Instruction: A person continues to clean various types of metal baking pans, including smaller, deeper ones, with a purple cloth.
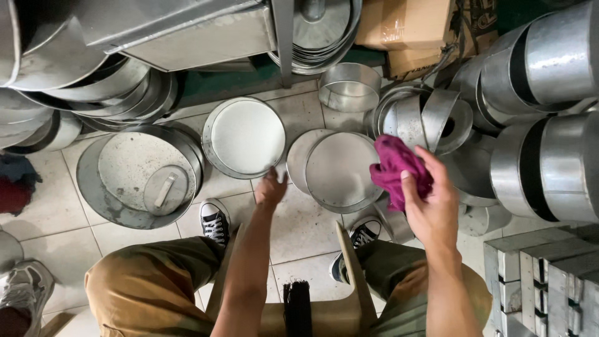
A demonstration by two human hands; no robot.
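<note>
Taking the round pan between the person's feet (340, 170) as the landmark: far to its left a large round lid with a strap handle (146, 175) lies flat on the tiled floor (299, 231). Just left of the landmark sits a second round pan (244, 137), its inside pale and even; it looks already wiped, though that is only a judgement from its surface. The left hand (269, 189) reaches down between the two pans, its fingers curled at the rim of the second one; whether they grip the rim or only rest on it I cannot tell. The landmark pan lies on the floor, tilted slightly over another piece beneath it. At its right edge the right hand (430, 209) holds a crumpled magenta rag (394, 167), fingers closed around it, the rag touching the pan's rim. This pan appears to be the one now being wiped. Behind and to its right stand many more metal rings and cylinders (430, 115), seemingly untouched.
</note>
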